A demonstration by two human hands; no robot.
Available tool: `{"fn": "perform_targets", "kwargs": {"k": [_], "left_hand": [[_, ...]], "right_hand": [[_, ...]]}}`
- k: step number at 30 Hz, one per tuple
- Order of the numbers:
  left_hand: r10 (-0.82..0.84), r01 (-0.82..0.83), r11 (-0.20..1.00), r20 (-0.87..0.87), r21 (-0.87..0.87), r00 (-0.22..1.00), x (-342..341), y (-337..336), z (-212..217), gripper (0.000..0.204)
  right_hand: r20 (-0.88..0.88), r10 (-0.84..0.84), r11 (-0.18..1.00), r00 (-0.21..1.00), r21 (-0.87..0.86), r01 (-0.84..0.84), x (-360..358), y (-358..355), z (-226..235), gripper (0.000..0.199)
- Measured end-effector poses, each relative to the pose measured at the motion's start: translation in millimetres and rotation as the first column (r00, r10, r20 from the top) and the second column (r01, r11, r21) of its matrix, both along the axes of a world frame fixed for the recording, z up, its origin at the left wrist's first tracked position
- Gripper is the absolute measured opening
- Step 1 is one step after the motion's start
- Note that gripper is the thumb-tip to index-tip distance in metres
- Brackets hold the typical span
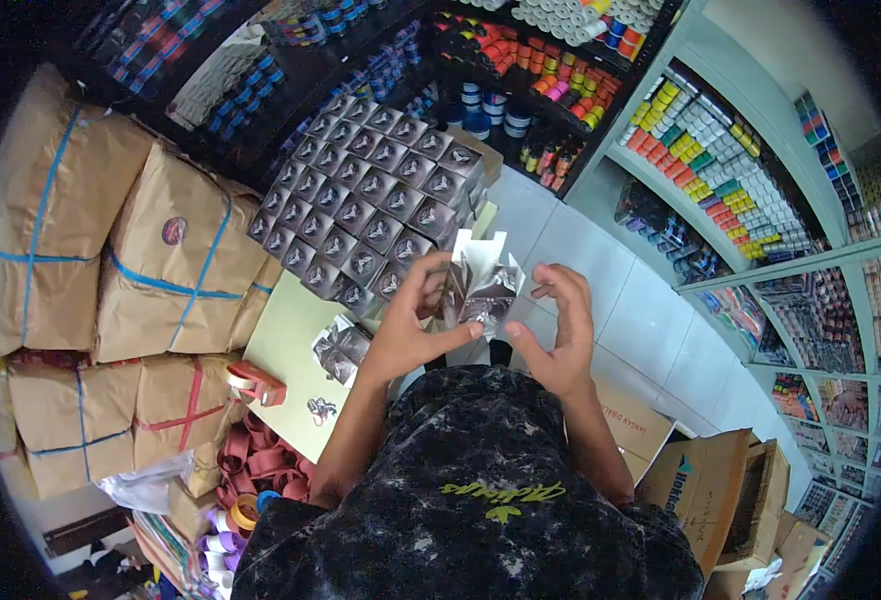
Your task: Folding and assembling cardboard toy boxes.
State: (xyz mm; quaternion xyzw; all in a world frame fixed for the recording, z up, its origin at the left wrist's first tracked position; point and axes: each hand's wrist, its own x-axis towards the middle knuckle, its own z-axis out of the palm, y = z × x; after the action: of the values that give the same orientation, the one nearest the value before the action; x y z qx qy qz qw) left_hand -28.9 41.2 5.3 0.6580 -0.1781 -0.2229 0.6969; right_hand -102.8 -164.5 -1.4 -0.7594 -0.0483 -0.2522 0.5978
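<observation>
A small carton (486, 290) with dark and silvery sides is held up in front of my body, its white-lined end flaps standing open. My left hand (410, 325) grips it from the left, with the thumb near its lower edge. On the other side my right hand (563, 335) is held apart from the carton, fingers curved and spread, with nothing in them. Another such carton (342, 348) lies on the pale yellow table (290, 325) left of my left forearm. Beyond it, a large block of matching dark cartons (360, 195) stands in neat rows.
A red tape dispenser (257, 383) and a small metallic item (321, 410) lie on the table. Wrapped brown parcels (165, 255) pile up at left; red tape rolls (255, 460) sit below. Shelves of spools (720, 170) line the right. Open cardboard boxes (705, 490) stand at lower right.
</observation>
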Motion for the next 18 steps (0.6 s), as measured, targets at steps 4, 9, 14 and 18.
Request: {"fn": "perform_targets", "kwargs": {"k": [4, 9, 14, 18], "left_hand": [[-0.113, 0.108, 0.991, 0.047, 0.084, 0.993, -1.2, -6.6, 9.9, 0.087], [-0.108, 0.110, 0.989, -0.026, 0.102, 0.994, 2.0, -16.9, 9.0, 0.085], [-0.063, 0.063, 0.998, -0.082, -0.009, 0.995, 7.9, -25.6, 7.1, 0.080], [-0.020, 0.020, 1.000, -0.119, -0.004, 0.993, 13.9, -29.5, 7.8, 0.082]], "right_hand": [[-0.035, -0.063, 0.984, 0.997, -0.169, 0.057, 4.4, -12.1, 20.7, 0.063], [0.006, -0.096, 0.938, 0.995, -0.334, 0.092, 6.4, -21.7, 14.8, 0.039], [0.113, -0.098, 0.915, 0.989, -0.381, 0.135, 11.0, -21.4, 17.6, 0.029], [0.142, -0.043, 0.914, 0.989, -0.394, 0.097, 11.8, -26.5, 22.4, 0.028]]}}
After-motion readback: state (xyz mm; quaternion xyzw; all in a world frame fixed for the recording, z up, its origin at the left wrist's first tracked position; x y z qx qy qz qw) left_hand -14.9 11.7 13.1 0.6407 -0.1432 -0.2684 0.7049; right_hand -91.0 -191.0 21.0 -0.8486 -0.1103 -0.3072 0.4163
